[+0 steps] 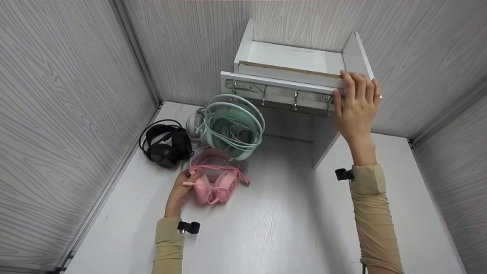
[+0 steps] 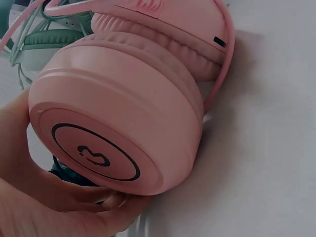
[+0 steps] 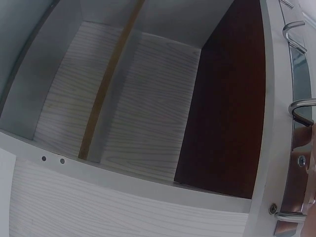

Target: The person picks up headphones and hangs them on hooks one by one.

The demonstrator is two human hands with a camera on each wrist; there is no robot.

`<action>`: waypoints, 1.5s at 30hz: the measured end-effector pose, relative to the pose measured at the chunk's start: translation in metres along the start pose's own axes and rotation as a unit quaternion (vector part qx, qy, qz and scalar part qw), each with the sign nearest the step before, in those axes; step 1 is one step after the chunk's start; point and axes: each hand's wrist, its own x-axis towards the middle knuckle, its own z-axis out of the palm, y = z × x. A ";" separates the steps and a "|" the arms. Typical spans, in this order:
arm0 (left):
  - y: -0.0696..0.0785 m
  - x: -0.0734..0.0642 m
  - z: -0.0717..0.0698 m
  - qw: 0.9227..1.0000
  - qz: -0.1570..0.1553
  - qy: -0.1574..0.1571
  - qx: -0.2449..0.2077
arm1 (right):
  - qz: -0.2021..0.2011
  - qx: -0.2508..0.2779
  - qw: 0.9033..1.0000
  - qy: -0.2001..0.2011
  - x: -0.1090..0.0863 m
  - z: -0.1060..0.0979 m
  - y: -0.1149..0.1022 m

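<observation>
In the head view, pink headphones (image 1: 226, 184) with a wound pink cable are low over the white table, and my left hand (image 1: 183, 187) grips them. The left wrist view shows its fingers curled round one pink ear cup (image 2: 113, 118). My right hand (image 1: 357, 99) holds the front right corner of a white shelf (image 1: 296, 57), thumb in front and fingers over the top. Metal hooks (image 1: 296, 99) line the shelf's front board. Mint-green headphones (image 1: 249, 146) are at the left hook; whether they hang from it I cannot tell.
Black headphones (image 1: 165, 154) lie at the left on the white table (image 1: 266, 228). White headphones (image 1: 194, 123) are partly hidden behind the mint-green ones. Grey wood-grain walls (image 1: 72, 95) close in the sides and back. The shelf's side panel (image 1: 323, 140) reaches the table.
</observation>
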 end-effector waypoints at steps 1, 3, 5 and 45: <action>0.000 0.000 0.000 1.000 -0.001 0.005 0.006 | 0.000 0.000 1.000 0.000 0.000 0.000 0.000; 0.000 -0.001 0.001 1.000 -0.008 0.013 0.020 | -0.001 -0.001 1.000 -0.001 0.000 0.001 0.000; -0.002 -0.002 0.001 1.000 -0.015 0.014 0.019 | 0.000 0.000 1.000 -0.001 0.000 0.001 -0.001; -0.015 -0.056 -0.001 0.999 0.015 0.042 0.013 | 0.008 -0.002 1.000 -0.003 0.000 0.000 -0.001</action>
